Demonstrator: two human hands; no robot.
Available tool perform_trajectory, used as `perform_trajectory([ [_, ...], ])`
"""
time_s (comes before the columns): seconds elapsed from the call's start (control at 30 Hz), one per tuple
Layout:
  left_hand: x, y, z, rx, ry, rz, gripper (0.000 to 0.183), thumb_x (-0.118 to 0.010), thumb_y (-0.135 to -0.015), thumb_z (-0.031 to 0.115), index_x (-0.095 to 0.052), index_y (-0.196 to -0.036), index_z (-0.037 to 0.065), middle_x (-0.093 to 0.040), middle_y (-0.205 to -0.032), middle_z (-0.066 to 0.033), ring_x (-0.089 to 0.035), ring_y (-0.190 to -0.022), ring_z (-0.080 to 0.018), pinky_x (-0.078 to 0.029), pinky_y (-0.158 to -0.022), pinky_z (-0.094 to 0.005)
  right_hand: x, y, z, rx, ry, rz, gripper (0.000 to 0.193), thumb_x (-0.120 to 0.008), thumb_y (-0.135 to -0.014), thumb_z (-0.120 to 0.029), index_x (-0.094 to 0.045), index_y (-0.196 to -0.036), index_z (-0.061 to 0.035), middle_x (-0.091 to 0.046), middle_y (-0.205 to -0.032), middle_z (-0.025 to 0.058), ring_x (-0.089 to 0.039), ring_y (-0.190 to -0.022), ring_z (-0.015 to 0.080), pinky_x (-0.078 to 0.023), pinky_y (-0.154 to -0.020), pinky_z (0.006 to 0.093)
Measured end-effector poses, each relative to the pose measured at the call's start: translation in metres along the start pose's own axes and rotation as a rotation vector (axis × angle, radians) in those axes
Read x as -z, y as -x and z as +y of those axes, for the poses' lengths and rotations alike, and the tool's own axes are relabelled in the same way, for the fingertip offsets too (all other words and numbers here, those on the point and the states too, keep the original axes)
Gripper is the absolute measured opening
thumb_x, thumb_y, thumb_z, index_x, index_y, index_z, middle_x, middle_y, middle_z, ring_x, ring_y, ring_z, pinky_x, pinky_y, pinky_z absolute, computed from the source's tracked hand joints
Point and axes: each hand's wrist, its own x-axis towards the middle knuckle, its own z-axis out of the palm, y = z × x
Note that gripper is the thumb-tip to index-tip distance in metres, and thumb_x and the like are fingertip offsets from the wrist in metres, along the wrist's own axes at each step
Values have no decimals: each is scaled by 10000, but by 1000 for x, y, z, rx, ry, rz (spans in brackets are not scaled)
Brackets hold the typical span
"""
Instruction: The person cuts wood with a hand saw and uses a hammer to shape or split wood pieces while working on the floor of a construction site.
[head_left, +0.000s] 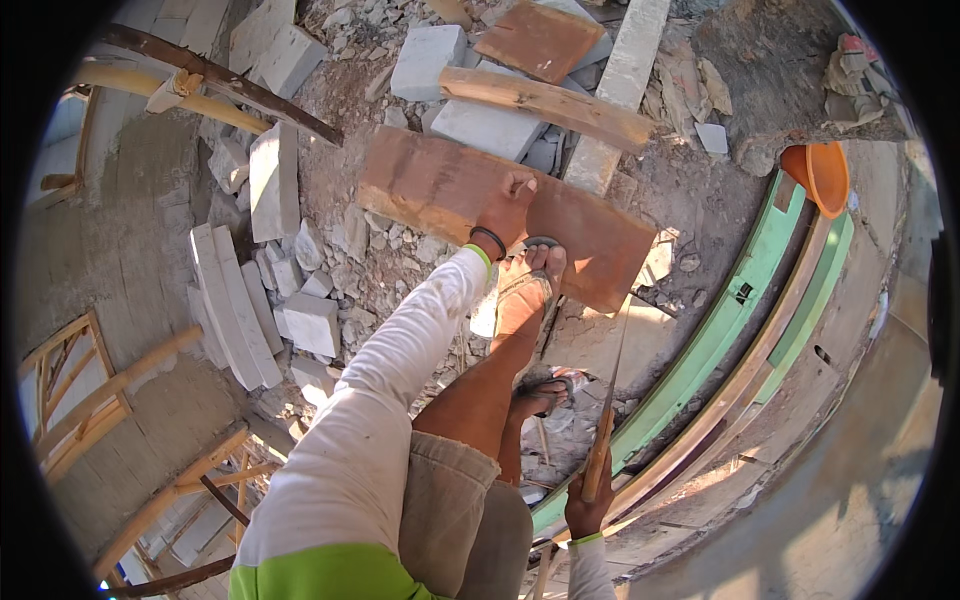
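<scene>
A wide reddish-brown wooden board (420,185) lies slantwise across the rubble. My left hand (506,214), with a dark band at its wrist, rests on the board with fingers curled in; whatever may be inside them is hidden. Just beside it, my sandalled foot (525,285) presses on the board's near edge. Lower right, my right hand (588,505) grips the wooden handle of a handsaw (600,455). The saw's thin blade, seen nearly edge-on, points up toward the board's right end, where its tip appears close to the near edge; contact cannot be told.
White blocks (310,325) and broken stone lie at left. Beyond the board are a timber piece (545,105), a long pale plank (635,60) and another brown board (540,40). Green-painted beams (700,340) run along the right, near an orange bucket (828,178).
</scene>
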Motion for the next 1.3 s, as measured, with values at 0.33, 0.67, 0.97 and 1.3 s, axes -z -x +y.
perform_trajectory([
  [0.33, 40, 81, -24, -172, -306, 226, 245, -665, -911, 192, -630, -1070, 9, -688, -939, -121, -659, -858, -198, -512, -782, -320, -5, 20, 15, -20, -58, -5, 714, -566, -769, -36, -358, -1448, 41, -634, -930, 213, -614, -654, 298, -524, -630, 386],
  [0.67, 48, 118, -27, -270, -761, 155, 325, -679, -873, 205, -593, -1123, 16, -627, -1085, -177, -632, -999, -310, -502, -859, -398, -3, 33, 47, -67, -169, 175, 647, -583, -799, -37, -421, -1422, 26, -646, -900, 138, -613, -644, 207, -525, -599, 337],
  [0.97, 151, 376, -59, 580, -719, -275, 521, -612, -905, 416, -552, -1269, 49, -602, -1282, -208, -579, -1187, -373, -457, -994, -446, 59, 101, 21, -261, -638, 378, 379, -557, -853, 22, -544, -1230, -7, -580, -824, 42, -520, -603, 110, -444, -519, 258],
  [1.3, 169, 453, 145, 200, -206, -459, 747, -269, -992, 616, -614, -1245, 3, -633, -1214, -241, -585, -1153, -359, -421, -1006, -436, 166, 159, -77, 397, -153, 181, 222, -523, -792, 31, -521, -1013, 15, -551, -753, 66, -530, -575, 155, -438, -503, 293],
])
